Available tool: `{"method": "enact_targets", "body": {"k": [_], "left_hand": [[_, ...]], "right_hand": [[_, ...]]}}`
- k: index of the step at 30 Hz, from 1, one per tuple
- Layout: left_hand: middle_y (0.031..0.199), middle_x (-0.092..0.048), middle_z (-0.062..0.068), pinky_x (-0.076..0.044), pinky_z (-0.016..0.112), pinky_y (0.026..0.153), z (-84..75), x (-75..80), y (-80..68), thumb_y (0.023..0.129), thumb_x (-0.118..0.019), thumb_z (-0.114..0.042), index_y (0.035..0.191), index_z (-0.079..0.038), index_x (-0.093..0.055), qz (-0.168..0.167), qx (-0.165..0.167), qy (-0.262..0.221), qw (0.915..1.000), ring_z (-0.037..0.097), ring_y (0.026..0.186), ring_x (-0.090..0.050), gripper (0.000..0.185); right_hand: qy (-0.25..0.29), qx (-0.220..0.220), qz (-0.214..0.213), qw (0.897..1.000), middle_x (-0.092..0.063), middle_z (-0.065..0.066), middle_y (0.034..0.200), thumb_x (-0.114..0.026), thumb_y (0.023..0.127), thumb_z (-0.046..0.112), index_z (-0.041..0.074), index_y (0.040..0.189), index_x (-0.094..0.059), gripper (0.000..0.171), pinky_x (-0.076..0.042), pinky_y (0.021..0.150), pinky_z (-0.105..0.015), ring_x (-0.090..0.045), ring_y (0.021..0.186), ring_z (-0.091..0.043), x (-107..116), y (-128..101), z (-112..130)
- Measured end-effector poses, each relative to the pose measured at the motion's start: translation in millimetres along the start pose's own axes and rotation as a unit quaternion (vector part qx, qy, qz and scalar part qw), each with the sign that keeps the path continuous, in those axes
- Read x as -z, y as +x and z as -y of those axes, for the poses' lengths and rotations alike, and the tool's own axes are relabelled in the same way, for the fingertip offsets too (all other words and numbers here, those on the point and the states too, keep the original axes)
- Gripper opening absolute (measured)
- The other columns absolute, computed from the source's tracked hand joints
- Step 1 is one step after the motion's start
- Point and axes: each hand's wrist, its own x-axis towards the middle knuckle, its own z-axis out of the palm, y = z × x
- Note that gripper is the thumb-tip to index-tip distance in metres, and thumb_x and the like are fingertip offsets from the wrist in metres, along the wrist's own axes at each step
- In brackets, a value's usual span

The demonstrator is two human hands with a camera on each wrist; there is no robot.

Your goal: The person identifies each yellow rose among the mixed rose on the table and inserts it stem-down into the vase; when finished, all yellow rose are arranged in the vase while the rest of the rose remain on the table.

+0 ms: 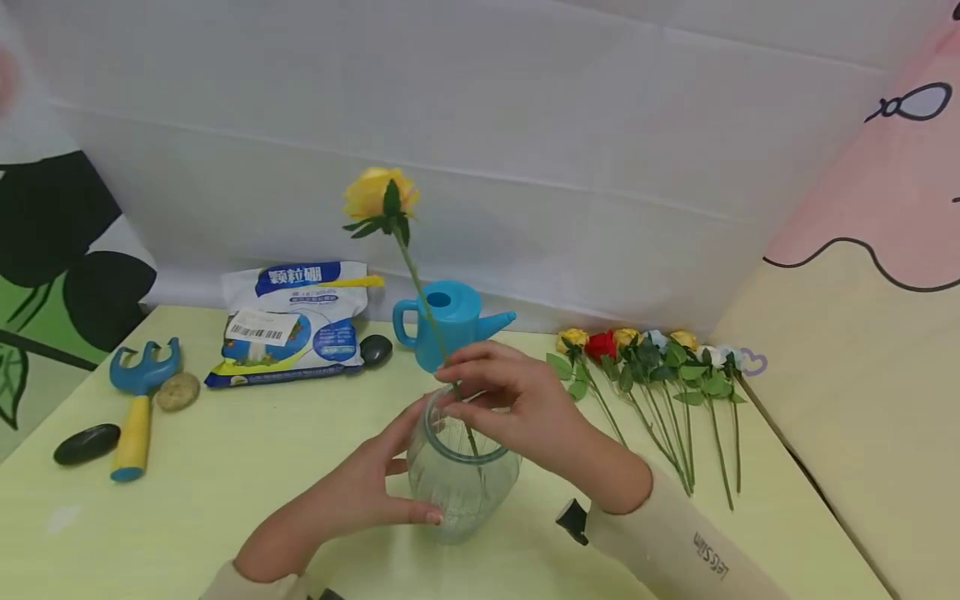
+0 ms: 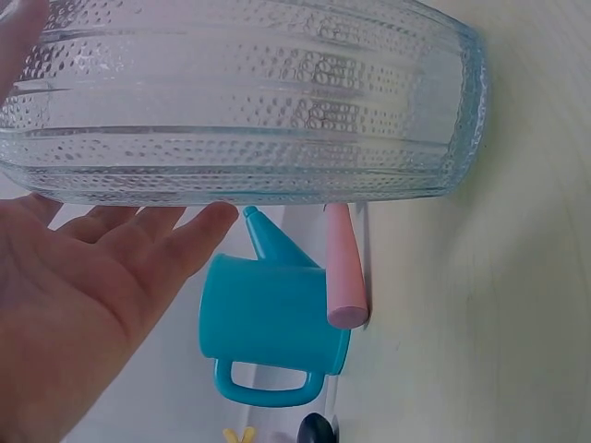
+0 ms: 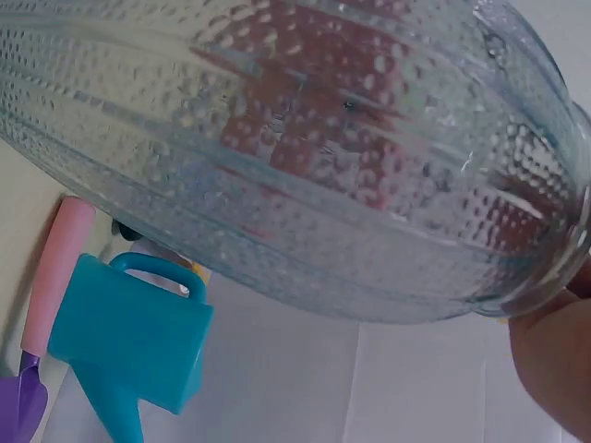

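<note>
A yellow rose (image 1: 381, 193) leans left, its stem running down through the mouth of a clear, bumpy glass vase (image 1: 457, 500). My right hand (image 1: 517, 400) pinches the stem just above the vase rim. Around the vase's left side is my left hand (image 1: 367, 483), thumb on the near wall and fingers toward the back. The left wrist view has the vase (image 2: 249, 111) filling the top, with the left hand (image 2: 83, 305) holding it. In the right wrist view the vase (image 3: 305, 175) covers most of the frame; only part of the right hand (image 3: 559, 355) shows.
Behind the vase stand a blue watering can (image 1: 450, 317) and a pink-handled trowel (image 3: 57, 277). More artificial roses (image 1: 652, 358) lie at the right. Leftward are a printed bag (image 1: 300, 325), dark stones (image 1: 88, 444), a tan stone (image 1: 177, 392) and a hand fork (image 1: 135, 425).
</note>
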Motion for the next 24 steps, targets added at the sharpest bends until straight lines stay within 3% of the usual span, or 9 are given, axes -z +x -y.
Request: {"method": "enact_targets", "body": {"k": [5, 11, 16, 24], "left_hand": [[0.146, -0.031, 0.001, -0.043, 0.048, 0.094, 0.5, -0.1, 0.1, 0.07, -0.082, -0.025, 0.146, -0.039, -0.009, 0.0, 0.007, -0.001, 1.0, 0.034, 0.13, -0.033, 0.106], [0.148, -0.027, 0.001, -0.041, 0.049, 0.096, -0.5, 0.3, 0.8, 0.07, -0.082, -0.026, 0.146, -0.039, -0.008, 0.004, 0.02, -0.005, 0.9998, 0.033, 0.131, -0.031, 0.106], [0.147, -0.028, 0.0, -0.04, 0.048, 0.097, -1.8, 0.2, 1.6, 0.07, -0.082, -0.027, 0.146, -0.039, -0.008, 0.007, 0.036, -0.008, 0.9993, 0.031, 0.132, -0.029, 0.106], [0.148, -0.027, 0.006, -0.04, 0.049, 0.096, -2.9, 1.1, 1.1, 0.072, -0.08, -0.026, 0.147, -0.034, -0.008, 0.015, 0.026, -0.004, 0.9995, 0.035, 0.132, -0.028, 0.104]], "right_hand": [[-0.032, 0.028, 0.072, 0.996, -0.063, -0.007, 0.094, -0.07, 0.079, -0.002, -0.001, 0.094, -0.069, 0.015, -0.055, 0.068, -0.026, -0.063, 0.08, -0.008, 6, 7, 0], [-0.02, -0.026, 0.181, 0.983, -0.065, -0.002, 0.087, -0.069, 0.079, -0.002, 0.001, 0.088, -0.07, 0.009, -0.055, 0.071, -0.025, -0.062, 0.079, -0.003, 16, 18, 6], [-0.036, -0.064, 0.221, 0.973, -0.067, -0.003, 0.084, -0.068, 0.08, -0.003, 0.001, 0.086, -0.07, 0.008, -0.054, 0.072, -0.023, -0.062, 0.077, -0.003, 19, 22, 9], [-0.055, -0.097, 0.265, 0.958, -0.068, -0.003, 0.086, -0.068, 0.081, -0.001, 0.001, 0.09, -0.07, 0.009, -0.052, 0.074, -0.02, -0.063, 0.079, -0.002, 21, 28, 13]]}}
